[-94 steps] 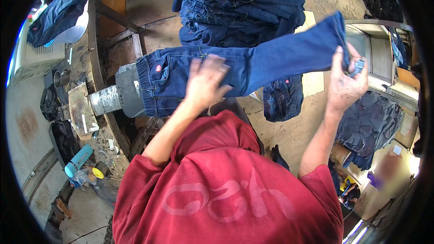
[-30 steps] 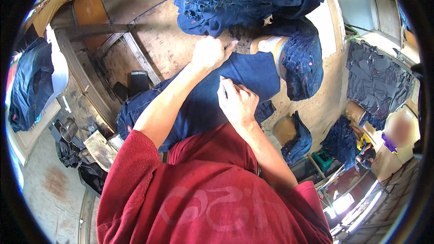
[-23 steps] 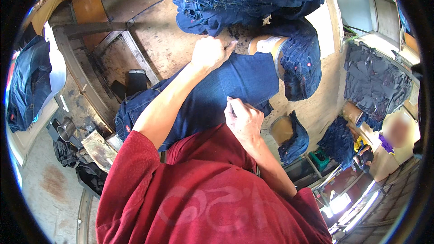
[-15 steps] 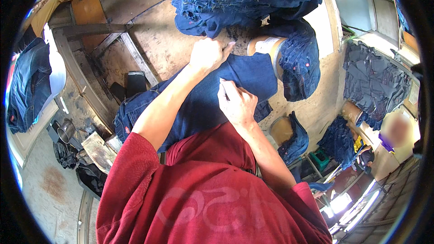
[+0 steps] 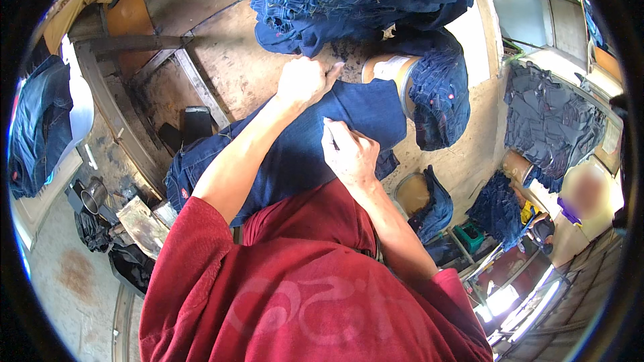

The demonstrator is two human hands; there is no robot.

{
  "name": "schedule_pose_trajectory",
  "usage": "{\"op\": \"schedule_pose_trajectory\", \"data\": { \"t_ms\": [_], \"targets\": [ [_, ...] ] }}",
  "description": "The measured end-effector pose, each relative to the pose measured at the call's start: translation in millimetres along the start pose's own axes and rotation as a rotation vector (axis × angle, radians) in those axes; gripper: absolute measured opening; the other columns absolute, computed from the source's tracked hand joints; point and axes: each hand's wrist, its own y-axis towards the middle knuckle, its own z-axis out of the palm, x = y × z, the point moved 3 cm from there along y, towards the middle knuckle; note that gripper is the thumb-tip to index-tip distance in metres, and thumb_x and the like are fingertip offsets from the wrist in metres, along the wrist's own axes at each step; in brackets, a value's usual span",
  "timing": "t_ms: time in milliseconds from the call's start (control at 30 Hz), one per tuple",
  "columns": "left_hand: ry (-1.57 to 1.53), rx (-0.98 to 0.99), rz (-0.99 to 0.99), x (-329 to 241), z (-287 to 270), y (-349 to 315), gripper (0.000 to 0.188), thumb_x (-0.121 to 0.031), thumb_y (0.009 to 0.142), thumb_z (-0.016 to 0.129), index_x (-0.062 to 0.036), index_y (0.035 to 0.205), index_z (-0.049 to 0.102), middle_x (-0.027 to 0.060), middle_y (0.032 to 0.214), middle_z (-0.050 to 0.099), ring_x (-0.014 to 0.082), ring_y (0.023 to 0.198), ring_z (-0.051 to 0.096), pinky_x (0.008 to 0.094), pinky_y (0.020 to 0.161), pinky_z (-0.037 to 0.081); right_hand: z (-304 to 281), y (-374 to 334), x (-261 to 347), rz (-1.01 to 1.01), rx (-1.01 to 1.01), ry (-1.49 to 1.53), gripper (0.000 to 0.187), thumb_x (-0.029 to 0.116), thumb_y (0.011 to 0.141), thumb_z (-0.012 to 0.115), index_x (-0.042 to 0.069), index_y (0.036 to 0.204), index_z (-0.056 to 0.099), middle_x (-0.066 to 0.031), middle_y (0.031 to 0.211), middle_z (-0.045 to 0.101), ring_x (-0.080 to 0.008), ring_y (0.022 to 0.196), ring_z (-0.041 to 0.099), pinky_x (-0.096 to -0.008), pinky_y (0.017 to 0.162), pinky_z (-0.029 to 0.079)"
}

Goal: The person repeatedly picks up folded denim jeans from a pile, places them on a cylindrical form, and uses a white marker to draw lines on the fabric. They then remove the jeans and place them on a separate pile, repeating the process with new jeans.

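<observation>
Shifted upward since 0.8 seconds ago in the head view, the right hand (image 5: pixel 352 154) is curled closed over dark-blue jeans (image 5: pixel 295 154) at centre-left; the left hand (image 5: pixel 305 84) is clenched at their upper edge. What either holds, I cannot tell.

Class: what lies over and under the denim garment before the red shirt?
Over the denim garment are the left hand, at its far edge, and the right hand, near its middle. More denim, perhaps its other leg, shows at its lower right; whatever supports the garment is covered.
</observation>
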Motion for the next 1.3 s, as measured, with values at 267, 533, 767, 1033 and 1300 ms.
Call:
{"op": "schedule_pose_trajectory", "data": {
  "t_ms": [267, 533, 767, 1033, 1300],
  "targets": [
    [0.026, -0.023, 0.010, 3.0, 3.4, -1.6, 0.044, -0.042, 0.101, 0.076, -0.0084, 0.072, 0.078, 0.0167, 0.066, 0.069, 0.0367, 0.059, 0.071, 0.0471, 0.059, 0.058, -19.3, -9.0, 9.4, 0.057, 0.114, -0.062, 0.007, 0.009, 0.095, 0.079, 0.011, 0.094, 0.073, -0.0076, 0.069, 0.071, -0.0227, 0.056, 0.072, -0.0362, 0.052, 0.056],
    [0.002, 0.005, -0.015, 2.8, 3.2, -0.1, 0.045, -0.042, 0.101, 0.076, -0.0080, 0.071, 0.078, 0.0177, 0.063, 0.068, 0.0369, 0.058, 0.071, 0.0462, 0.056, 0.057, -3.5, -3.7, -1.5, 0.034, 0.076, -0.080, 0.009, 0.006, 0.094, 0.080, 0.011, 0.094, 0.072, -0.0074, 0.068, 0.071, -0.0222, 0.055, 0.072, -0.0359, 0.052, 0.055],
    [0.023, -0.005, -0.017, 3.2, 5.4, -0.4, 0.044, -0.043, 0.102, 0.075, -0.0082, 0.075, 0.081, 0.0194, 0.065, 0.069, 0.0372, 0.062, 0.073, 0.0463, 0.059, 0.059, -6.9, -2.9, -0.3, 0.015, 0.011, -0.023, 0.011, 0.010, 0.096, 0.079, 0.011, 0.090, 0.071, -0.0080, 0.066, 0.070, -0.0234, 0.054, 0.071, -0.0374, 0.051, 0.054],
    [0.017, 0.019, -0.020, 1.4, 1.7, 1.2, 0.043, -0.043, 0.102, 0.074, -0.0084, 0.078, 0.082, 0.0201, 0.067, 0.071, 0.0377, 0.064, 0.074, 0.0468, 0.061, 0.060, -17.0, -5.6, 4.7, 0.046, 0.034, 0.015, 0.013, 0.010, 0.097, 0.079, 0.012, 0.088, 0.070, -0.0080, 0.061, 0.066, -0.0232, 0.050, 0.068, -0.0375, 0.048, 0.053],
    [0.022, -0.162, 0.050, -0.2, 3.1, -2.0, 0.053, -0.048, 0.099, 0.076, -0.0130, 0.060, 0.071, 0.0158, 0.053, 0.064, 0.0338, 0.048, 0.068, 0.0454, 0.052, 0.058, -10.8, -2.7, 0.9, 0.011, 0.109, -0.088, 0.009, 0.011, 0.099, 0.078, 0.012, 0.093, 0.071, -0.0085, 0.065, 0.068, -0.0235, 0.052, 0.070, -0.0378, 0.049, 0.053]
  ]
}}
